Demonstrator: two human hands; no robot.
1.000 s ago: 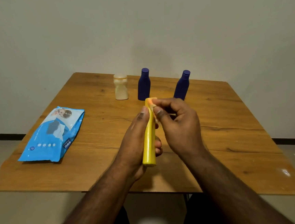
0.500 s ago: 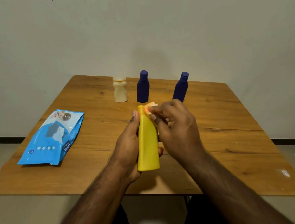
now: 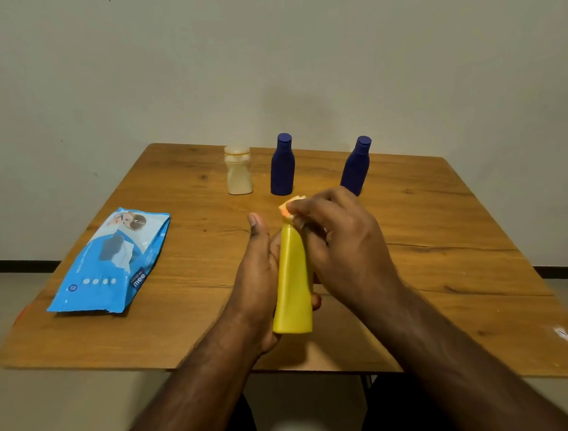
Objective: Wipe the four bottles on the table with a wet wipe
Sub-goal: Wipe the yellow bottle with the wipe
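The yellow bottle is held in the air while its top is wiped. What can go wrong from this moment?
1. The left hand holds the yellow bottle from one side with the thumb lifted, so pressure from the right hand could make it slip onto the table.
2. Little of the wipe shows beyond the fingers; the lower body may get missed.
3. A drop could knock over the two blue bottles standing just behind.

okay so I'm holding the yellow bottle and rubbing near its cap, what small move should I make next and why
Probably slide the right hand down the yellow bottle. That hand is bunched at the orange cap, while the body below shows bare in the left hand, so it likely still needs wiping.
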